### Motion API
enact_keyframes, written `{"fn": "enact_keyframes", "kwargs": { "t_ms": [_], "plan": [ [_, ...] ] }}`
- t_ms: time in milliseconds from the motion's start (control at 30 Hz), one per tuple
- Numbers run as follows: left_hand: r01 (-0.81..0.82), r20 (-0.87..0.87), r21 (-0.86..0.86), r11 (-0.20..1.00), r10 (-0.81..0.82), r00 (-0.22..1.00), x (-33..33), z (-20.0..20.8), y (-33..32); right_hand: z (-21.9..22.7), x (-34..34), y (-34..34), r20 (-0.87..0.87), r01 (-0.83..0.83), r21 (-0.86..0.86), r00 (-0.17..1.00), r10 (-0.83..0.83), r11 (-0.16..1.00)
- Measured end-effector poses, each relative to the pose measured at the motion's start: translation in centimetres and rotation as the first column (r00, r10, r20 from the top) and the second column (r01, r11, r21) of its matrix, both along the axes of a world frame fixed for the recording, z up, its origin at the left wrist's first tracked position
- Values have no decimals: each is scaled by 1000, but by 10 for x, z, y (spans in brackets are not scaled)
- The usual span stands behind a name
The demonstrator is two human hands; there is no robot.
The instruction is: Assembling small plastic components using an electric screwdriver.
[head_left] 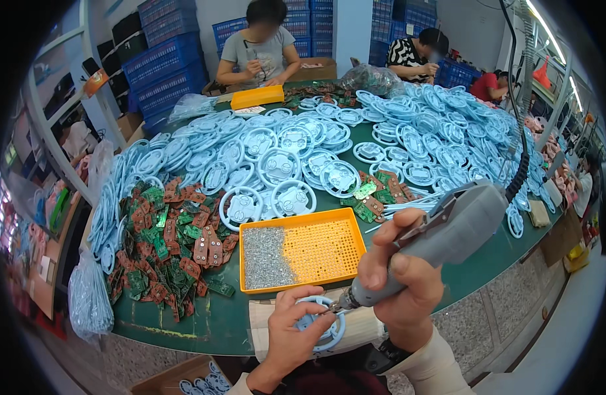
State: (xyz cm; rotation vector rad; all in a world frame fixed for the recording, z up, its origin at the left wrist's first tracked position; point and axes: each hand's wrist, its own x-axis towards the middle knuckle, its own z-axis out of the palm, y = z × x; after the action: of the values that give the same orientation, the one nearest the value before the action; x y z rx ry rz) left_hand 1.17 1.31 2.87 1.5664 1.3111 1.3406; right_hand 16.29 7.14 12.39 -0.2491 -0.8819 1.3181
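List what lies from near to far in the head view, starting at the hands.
Left hand on a pale blue wheel part, right hand with the grey electric screwdriver → yellow screw tray → blue wheel parts → seated person.

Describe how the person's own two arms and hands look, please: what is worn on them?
Both hands are bare, with no gloves: the left hand and the right hand. The right forearm wears a loose cream-coloured sleeve cover that ends at the wrist. At the left forearm only a small edge of a light cuff shows near the picture's lower rim. No rings or watch are visible.
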Motion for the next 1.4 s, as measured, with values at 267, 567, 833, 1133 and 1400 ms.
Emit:
{"fn": "enact_keyframes", "kwargs": {
  "t_ms": [267, 567, 833, 1133, 1400],
  "plan": [
    [-329, -574, 496, 804, 587, 571, -37, 10, 36, 3, 9, 0, -12, 27, 13, 1000, -27, 1000],
    [59, -499, 135, 989, 16, 866, -24, 15, -7, -12, 9, -8, 186, -1, -25, 983, 6, 1000],
    [149, -607, -103, 984, -180, 774, -23, 1, -15, -41, 9, -14, 446, -5, -79, 894, 40, 997],
    [125, -564, -58, 990, -136, 815, -20, -12, -14, -55, 6, -21, 448, -73, -126, 886, 122, 989],
    [124, -571, -62, 990, -137, 810, -21, -11, -14, -53, 4, -21, 433, -103, -148, 887, 158, 984]
  ]
}}
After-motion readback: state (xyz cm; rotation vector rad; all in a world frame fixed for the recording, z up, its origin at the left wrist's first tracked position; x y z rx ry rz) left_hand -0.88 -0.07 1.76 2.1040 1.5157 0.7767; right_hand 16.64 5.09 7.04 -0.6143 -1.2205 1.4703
